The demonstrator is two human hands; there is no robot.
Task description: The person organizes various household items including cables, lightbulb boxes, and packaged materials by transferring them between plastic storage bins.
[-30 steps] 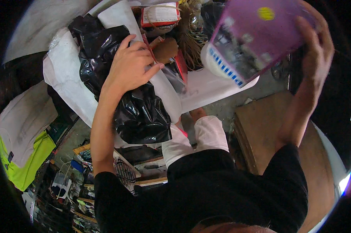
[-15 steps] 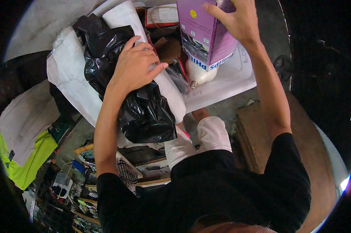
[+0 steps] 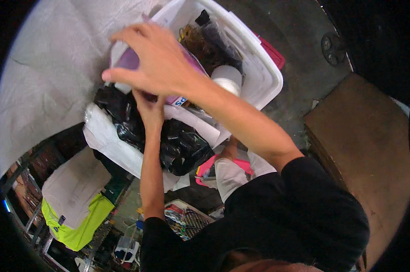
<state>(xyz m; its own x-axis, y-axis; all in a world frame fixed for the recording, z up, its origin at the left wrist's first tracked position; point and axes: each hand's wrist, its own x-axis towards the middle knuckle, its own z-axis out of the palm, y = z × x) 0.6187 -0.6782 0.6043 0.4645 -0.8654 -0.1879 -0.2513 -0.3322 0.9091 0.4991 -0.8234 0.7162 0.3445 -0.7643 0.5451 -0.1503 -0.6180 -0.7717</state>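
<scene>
1. Pale sheet [image 3: 69,54]: upper left.
2. White tub [image 3: 277,81]: top centre.
3. Black bag [image 3: 181,144]: left of centre.
4. Purple box [image 3: 128,60]: upper left of centre, partly hidden.
5. Right hand [image 3: 158,61]: over the box, thumb and fingers spread wide; I cannot tell whether they grip.
6. Left hand [image 3: 149,102]: at the box's lower side; fingers mostly hidden, grip unclear.
7. Bulb [image 3: 227,75]: in the tub, right of the box.

- Brown board [image 3: 363,136]: I take this as my landmark.
- Dark wheel-like object [image 3: 332,49]: on my feed, just above the board.
- Red item [image 3: 273,52], mostly hidden: above and left of the board.
- Pink-rimmed object [image 3: 206,164]: left of the board, apart from it; I cannot tell its kind.
- Grey garment [image 3: 78,186] and lime-yellow garment [image 3: 80,230]: I note both together, far left of the board.
</scene>
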